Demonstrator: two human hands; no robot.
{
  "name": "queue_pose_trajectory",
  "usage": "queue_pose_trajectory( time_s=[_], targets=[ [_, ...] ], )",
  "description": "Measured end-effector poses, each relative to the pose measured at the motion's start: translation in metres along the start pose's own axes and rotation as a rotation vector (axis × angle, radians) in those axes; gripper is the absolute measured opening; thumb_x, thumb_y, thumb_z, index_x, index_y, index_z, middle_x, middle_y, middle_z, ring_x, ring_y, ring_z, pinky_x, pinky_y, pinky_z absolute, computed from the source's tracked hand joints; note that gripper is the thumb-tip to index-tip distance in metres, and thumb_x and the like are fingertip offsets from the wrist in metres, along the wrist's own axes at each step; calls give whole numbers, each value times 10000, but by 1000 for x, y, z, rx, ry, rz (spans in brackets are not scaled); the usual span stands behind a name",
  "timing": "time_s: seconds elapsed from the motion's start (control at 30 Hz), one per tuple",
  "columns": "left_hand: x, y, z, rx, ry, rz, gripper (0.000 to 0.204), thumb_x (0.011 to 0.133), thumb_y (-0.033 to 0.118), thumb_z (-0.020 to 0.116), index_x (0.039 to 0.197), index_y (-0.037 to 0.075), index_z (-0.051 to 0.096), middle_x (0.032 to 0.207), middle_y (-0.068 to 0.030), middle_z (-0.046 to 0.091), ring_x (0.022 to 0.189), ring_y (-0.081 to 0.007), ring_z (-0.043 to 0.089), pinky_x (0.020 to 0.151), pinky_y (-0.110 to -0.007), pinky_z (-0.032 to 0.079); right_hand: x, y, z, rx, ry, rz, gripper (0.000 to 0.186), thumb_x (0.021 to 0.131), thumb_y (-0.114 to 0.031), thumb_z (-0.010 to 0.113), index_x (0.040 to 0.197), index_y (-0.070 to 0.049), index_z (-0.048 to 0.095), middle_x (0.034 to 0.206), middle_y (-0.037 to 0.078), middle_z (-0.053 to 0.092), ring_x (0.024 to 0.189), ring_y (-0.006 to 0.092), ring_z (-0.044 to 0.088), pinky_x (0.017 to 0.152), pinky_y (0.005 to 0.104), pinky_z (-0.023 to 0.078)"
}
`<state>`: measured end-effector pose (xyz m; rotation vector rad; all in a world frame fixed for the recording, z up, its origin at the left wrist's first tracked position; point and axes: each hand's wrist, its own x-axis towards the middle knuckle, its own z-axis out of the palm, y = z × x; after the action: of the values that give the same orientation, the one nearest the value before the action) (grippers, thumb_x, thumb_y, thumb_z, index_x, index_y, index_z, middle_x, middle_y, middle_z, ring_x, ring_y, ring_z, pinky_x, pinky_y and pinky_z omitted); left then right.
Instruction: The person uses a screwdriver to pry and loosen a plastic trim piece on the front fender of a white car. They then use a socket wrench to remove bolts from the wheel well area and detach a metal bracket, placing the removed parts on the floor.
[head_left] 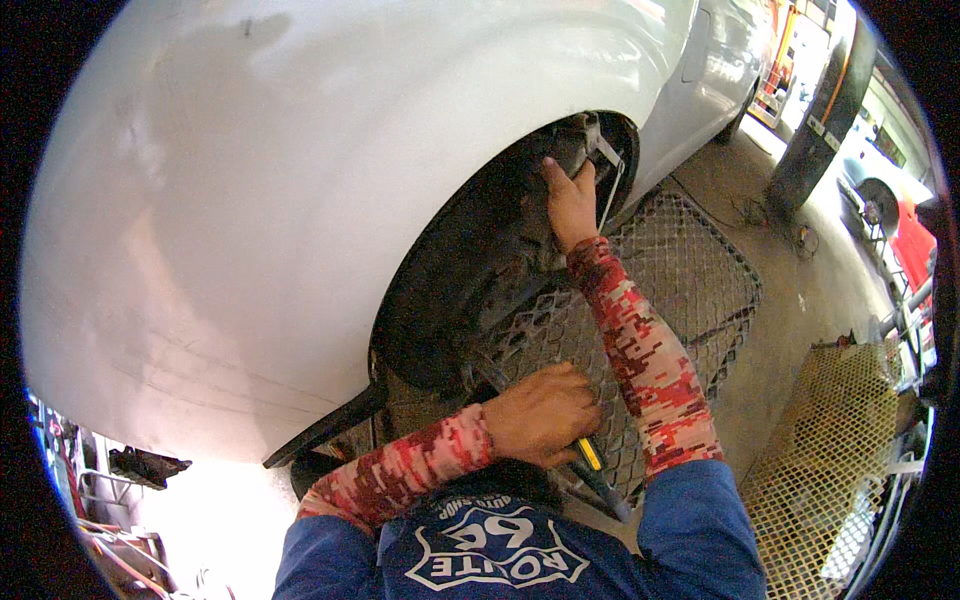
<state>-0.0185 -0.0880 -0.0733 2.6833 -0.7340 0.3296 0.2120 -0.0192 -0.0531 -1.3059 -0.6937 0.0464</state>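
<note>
Left hand [545, 415]: yellow tool [589, 454] was gripped, seemingly for control.
Right hand [573, 208]: was raised inside wheel arch [462, 255], apparently for access; grip couldn't be told.

White print stands out on the front of a navy-blue shirt [395, 555], seen upside down from the wearer's own viewpoint. Near the shirt's lower visible edge, a shield-shaped emblem [505, 572], outlined in white, frames one word in bold capitals and a large two-digit number. Beyond the shield, toward the upper edge of the shirt front, runs smaller white lettering [491, 504], its farthest part too faint to make out. Pale marks [824, 134] across a dark post are too small to read.
</note>
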Motion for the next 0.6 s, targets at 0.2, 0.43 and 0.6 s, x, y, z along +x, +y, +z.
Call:
queue_pose_trajectory(
  time_s=[0.2,0.43,0.6],
  targets=[
    [-10,-28,-84,-929,980,-115,141,866,143,647,841,68,531,704,-17,495,685,-157,482,669,-322,409,0,1,0,7,31,30,462,937,-246,660,1217,62,460,1126,169,620,1014,258,587,894,367,480],
    [10,-69,-107,-1255,1264,-249,192,970,167,604,841,71,500,674,12,456,629,-101,439,627,-287,385,1,0,2,173,-7,50,325,953,-209,656,1133,13,501,1014,92,616,901,180,584,782,321,502],
    [31,-77,-85,-918,1174,-499,206,947,173,649,782,75,572,666,32,512,606,-70,459,567,-254,384,7,10,2,52,22,-23,402,934,-228,675,1172,33,482,1053,122,621,913,212,587,795,340,497]
  ],
)
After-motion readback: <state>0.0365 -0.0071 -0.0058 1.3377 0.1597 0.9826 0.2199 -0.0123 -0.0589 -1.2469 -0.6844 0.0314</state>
